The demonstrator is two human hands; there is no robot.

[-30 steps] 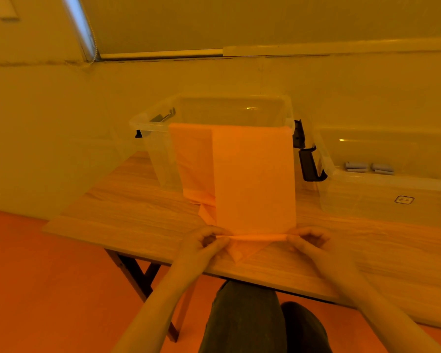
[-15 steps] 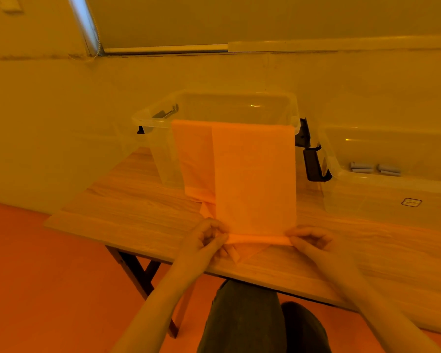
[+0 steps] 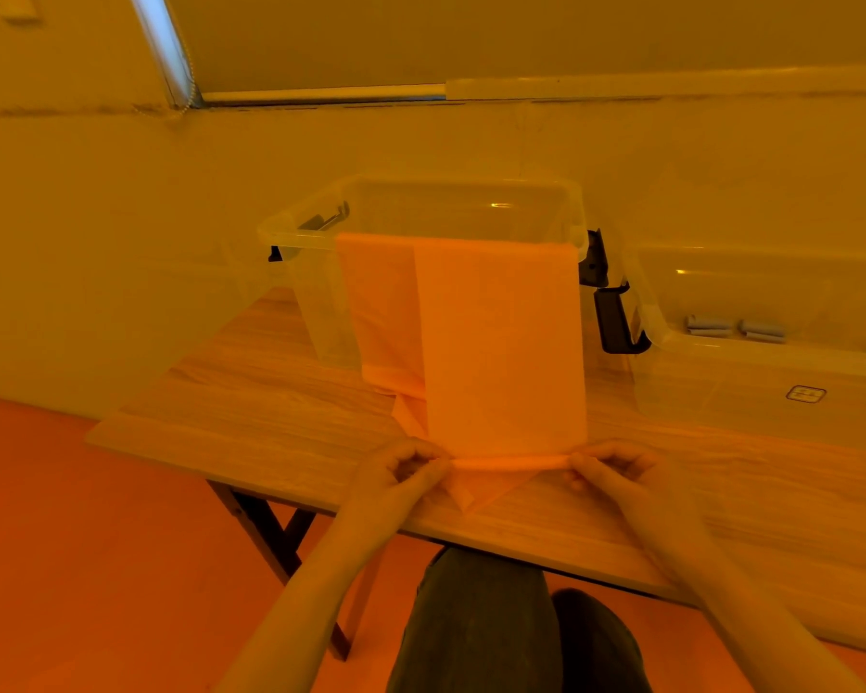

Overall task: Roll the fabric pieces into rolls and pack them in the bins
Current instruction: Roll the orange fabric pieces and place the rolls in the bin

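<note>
Head view, looking down over the near edge of a wooden table point(image 3: 271, 392). My left hand point(image 3: 401, 470) and my right hand point(image 3: 616, 472) each pinch one end of a thin rolled hem at the near end of an orange fabric piece point(image 3: 501, 342), fingers curled around the roll on both sides. The fabric runs away from me across the table and climbs the near wall of a clear bin point(image 3: 316, 232) at the centre, where its far end is draped over the rim. A second orange layer point(image 3: 376, 302) shows to the left of the top strip, also hanging over that rim, and a pointed corner of cloth point(image 3: 476, 492) pokes out toward me beneath the rolled hem (whether it belongs to the upper or lower layer I cannot tell). To the right stands a second clear bin point(image 3: 721, 372), its black latch handle point(image 3: 616, 322) facing the first bin; two small grey rolls point(image 3: 736, 327) lie side by side inside it near the far wall. Below the table edge my dark trouser knee point(image 3: 476, 622) is visible, with a dark folding table leg point(image 3: 271, 537) to its left, over an orange floor point(image 3: 96, 542).
</note>
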